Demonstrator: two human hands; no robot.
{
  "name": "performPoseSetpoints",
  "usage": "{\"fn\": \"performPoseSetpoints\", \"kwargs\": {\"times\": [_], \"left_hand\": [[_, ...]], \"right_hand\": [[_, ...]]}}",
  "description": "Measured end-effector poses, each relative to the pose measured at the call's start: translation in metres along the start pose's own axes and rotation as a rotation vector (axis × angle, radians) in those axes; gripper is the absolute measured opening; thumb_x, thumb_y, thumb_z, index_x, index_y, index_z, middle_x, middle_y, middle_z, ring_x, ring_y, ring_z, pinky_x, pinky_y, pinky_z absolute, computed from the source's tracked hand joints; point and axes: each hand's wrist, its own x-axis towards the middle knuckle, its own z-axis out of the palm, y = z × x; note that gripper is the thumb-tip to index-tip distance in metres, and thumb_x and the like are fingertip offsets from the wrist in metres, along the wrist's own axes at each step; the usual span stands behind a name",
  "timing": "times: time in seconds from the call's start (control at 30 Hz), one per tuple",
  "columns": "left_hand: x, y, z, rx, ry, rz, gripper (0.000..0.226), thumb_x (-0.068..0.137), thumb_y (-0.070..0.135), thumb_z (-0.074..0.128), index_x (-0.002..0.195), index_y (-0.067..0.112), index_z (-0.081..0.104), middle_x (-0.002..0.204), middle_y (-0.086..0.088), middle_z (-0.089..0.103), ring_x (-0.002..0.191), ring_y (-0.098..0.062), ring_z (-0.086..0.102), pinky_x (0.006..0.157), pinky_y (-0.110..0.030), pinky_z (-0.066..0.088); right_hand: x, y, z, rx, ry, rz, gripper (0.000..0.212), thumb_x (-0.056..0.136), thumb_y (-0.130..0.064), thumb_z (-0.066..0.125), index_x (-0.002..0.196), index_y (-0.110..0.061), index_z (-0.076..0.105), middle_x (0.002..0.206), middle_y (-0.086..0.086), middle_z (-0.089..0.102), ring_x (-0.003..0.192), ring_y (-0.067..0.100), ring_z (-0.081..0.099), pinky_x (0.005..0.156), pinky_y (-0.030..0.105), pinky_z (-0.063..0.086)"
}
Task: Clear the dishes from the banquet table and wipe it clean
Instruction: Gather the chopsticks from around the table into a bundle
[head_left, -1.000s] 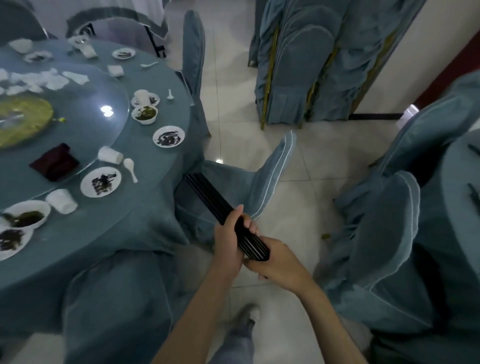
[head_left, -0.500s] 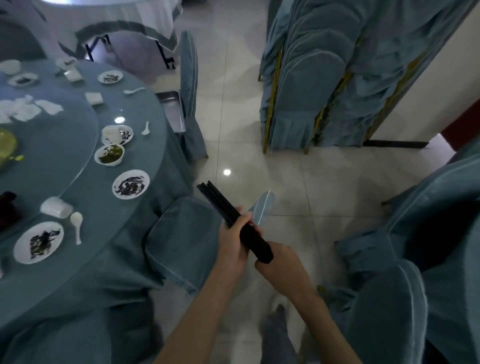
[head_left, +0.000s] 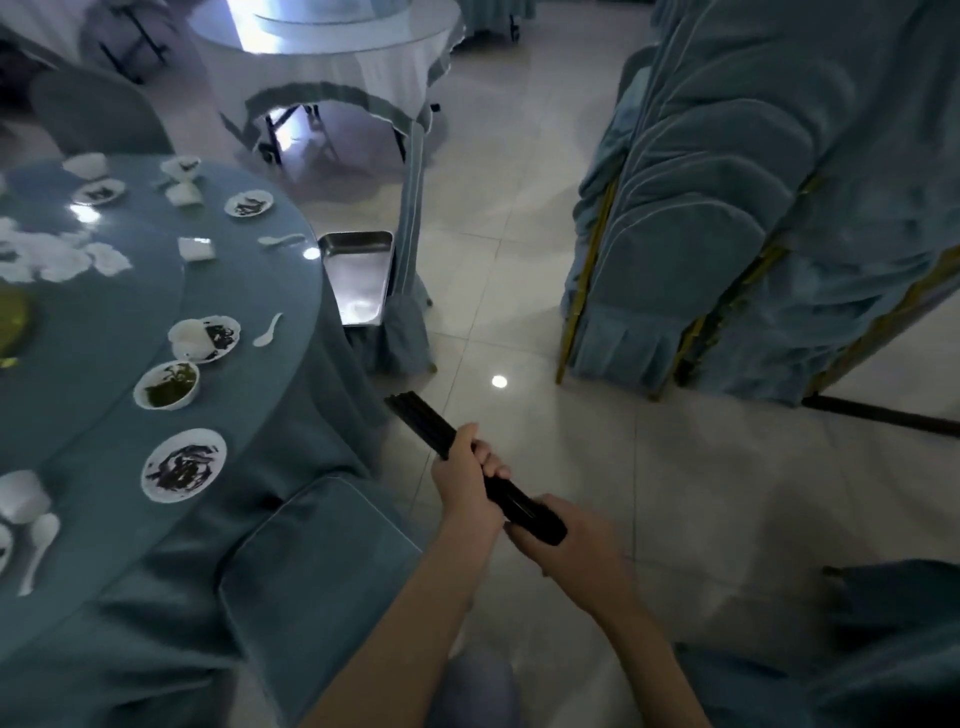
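A bundle of black chopsticks (head_left: 423, 423) slants up to the left over the tiled floor. My left hand (head_left: 465, 480) grips the bundle near its middle. My right hand (head_left: 576, 545) holds its lower end, fingers curled under it. Left of my hands stands the round banquet table (head_left: 260, 415) in a blue cloth. On it lie dirty white plates (head_left: 183, 465), a bowl with green leftovers (head_left: 166, 385), white spoons (head_left: 267, 330), cups and crumpled napkins (head_left: 47, 254).
A steel tray (head_left: 358, 278) sits on a covered chair beside the table's far edge. A blue-covered chair (head_left: 311, 561) stands just left of my arms. Stacked covered chairs (head_left: 727, 208) fill the right. Another draped table (head_left: 332, 57) stands at the back.
The view has swung forward along the table's edge. The steel tray and the far table have come into sight. Both hands keep the same hold on the chopsticks.
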Motion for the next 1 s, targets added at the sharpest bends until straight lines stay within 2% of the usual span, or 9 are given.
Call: {"fn": "performPoseSetpoints", "kwargs": {"times": [0.03, 0.1, 0.2, 0.3, 0.43, 0.57, 0.8, 0.9, 1.0], "left_hand": [[0.014, 0.005, 0.013, -0.043, 0.018, 0.01, 0.033, 0.094, 0.014, 0.067, 0.072, 0.019, 0.043, 0.054, 0.003, 0.038, 0.04, -0.01, 0.034, 0.038, -0.022, 0.034], [0.043, 0.013, 0.039, -0.11, 0.042, 0.027, 0.035, 0.096, 0.016, 0.067, 0.07, 0.02, 0.043, 0.053, 0.004, 0.036, 0.038, -0.009, 0.032, 0.037, -0.022, 0.032], [0.092, 0.019, 0.079, -0.206, 0.038, 0.053, 0.038, 0.096, 0.02, 0.071, 0.067, 0.021, 0.047, 0.052, 0.005, 0.035, 0.039, -0.008, 0.031, 0.037, -0.021, 0.031], [0.14, 0.019, 0.121, -0.264, 0.014, 0.055, 0.039, 0.096, 0.022, 0.071, 0.066, 0.022, 0.047, 0.054, 0.006, 0.033, 0.041, -0.007, 0.031, 0.039, -0.021, 0.031], [0.192, 0.031, 0.181, -0.284, 0.025, 0.058, 0.038, 0.096, 0.018, 0.068, 0.067, 0.02, 0.043, 0.056, 0.005, 0.032, 0.043, -0.008, 0.033, 0.041, -0.021, 0.034], [0.228, 0.051, 0.236, -0.299, 0.043, 0.106, 0.035, 0.097, 0.016, 0.067, 0.069, 0.019, 0.044, 0.056, 0.004, 0.038, 0.046, -0.01, 0.04, 0.048, -0.022, 0.04], [0.31, 0.088, 0.302, -0.366, 0.203, 0.145, 0.029, 0.093, 0.014, 0.075, 0.072, 0.013, 0.055, 0.053, 0.0, 0.043, 0.045, -0.013, 0.044, 0.055, -0.029, 0.056], [0.349, 0.104, 0.332, -0.398, 0.273, 0.167, 0.031, 0.093, 0.009, 0.072, 0.07, 0.013, 0.053, 0.05, 0.002, 0.042, 0.04, -0.01, 0.041, 0.044, -0.024, 0.047], [0.382, 0.13, 0.365, -0.469, 0.32, 0.198, 0.035, 0.095, 0.011, 0.069, 0.069, 0.016, 0.046, 0.048, 0.005, 0.038, 0.036, -0.008, 0.037, 0.037, -0.021, 0.037]], "right_hand": [[0.017, 0.0, -0.011, 0.136, -0.031, -0.003, 0.011, 0.09, -0.038, 0.078, 0.093, -0.028, 0.073, 0.074, -0.005, 0.072, 0.065, 0.011, 0.069, 0.058, 0.028, 0.055], [0.055, 0.0, -0.033, 0.359, -0.059, 0.031, 0.022, 0.093, -0.037, 0.074, 0.107, -0.021, 0.077, 0.09, 0.001, 0.078, 0.08, 0.02, 0.075, 0.069, 0.038, 0.063], [0.129, 0.006, -0.053, 0.581, -0.035, 0.178, 0.03, 0.1, -0.036, 0.06, 0.111, -0.014, 0.078, 0.106, 0.009, 0.078, 0.095, 0.028, 0.076, 0.08, 0.043, 0.063], [0.21, 0.003, -0.062, 0.654, 0.046, 0.328, 0.028, 0.106, -0.028, 0.053, 0.106, -0.014, 0.078, 0.103, 0.004, 0.079, 0.093, 0.026, 0.075, 0.087, 0.043, 0.06], [0.294, -0.012, -0.078, 0.832, 0.171, 0.458, 0.024, 0.1, -0.018, 0.057, 0.1, -0.004, 0.077, 0.098, 0.01, 0.079, 0.096, 0.026, 0.075, 0.093, 0.042, 0.058], [0.368, -0.032, -0.1, 0.852, 0.194, 0.472, 0.021, 0.094, -0.016, 0.059, 0.095, -0.004, 0.076, 0.093, 0.012, 0.079, 0.094, 0.028, 0.075, 0.09, 0.041, 0.058], [0.483, -0.049, -0.114, 0.701, 0.052, 0.424, 0.021, 0.095, -0.013, 0.057, 0.091, -0.01, 0.077, 0.084, 0.004, 0.078, 0.088, 0.026, 0.073, 0.084, 0.041, 0.056], [0.54, -0.058, -0.124, 0.674, -0.004, 0.382, 0.021, 0.095, -0.011, 0.057, 0.089, -0.009, 0.077, 0.081, 0.005, 0.078, 0.08, 0.022, 0.072, 0.067, 0.029, 0.054], [0.602, -0.073, -0.141, 0.584, -0.144, 0.28, 0.019, 0.096, -0.015, 0.058, 0.093, -0.01, 0.076, 0.084, 0.004, 0.078, 0.078, 0.017, 0.073, 0.064, 0.024, 0.052]]}}
